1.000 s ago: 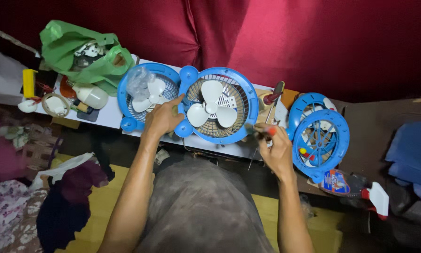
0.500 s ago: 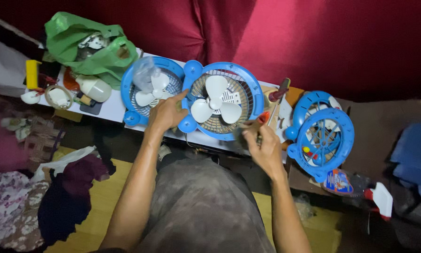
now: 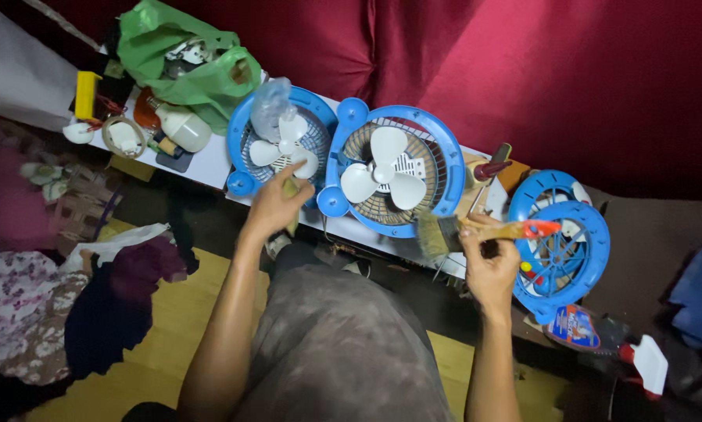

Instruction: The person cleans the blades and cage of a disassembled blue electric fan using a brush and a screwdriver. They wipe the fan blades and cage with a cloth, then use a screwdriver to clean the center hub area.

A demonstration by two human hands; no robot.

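Gripping a paintbrush (image 3: 476, 230) closed-fisted, bristles at the lower rim of the middle blue fan (image 3: 394, 172) on the white table (image 3: 210, 164), the right hand (image 3: 488, 262) works while the left hand (image 3: 277, 205), fingers loosely apart, touches that fan's left edge.

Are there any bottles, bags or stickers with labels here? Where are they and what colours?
Spray bottle: lying at bottom right, below the blue fan grilles; label in blue, red and white, white trigger with red.
Green plastic bag: top left end of the white table, crumpled, stuffed.
White bottle: lying just below the bag, rounded, plain.
No screens or signs.
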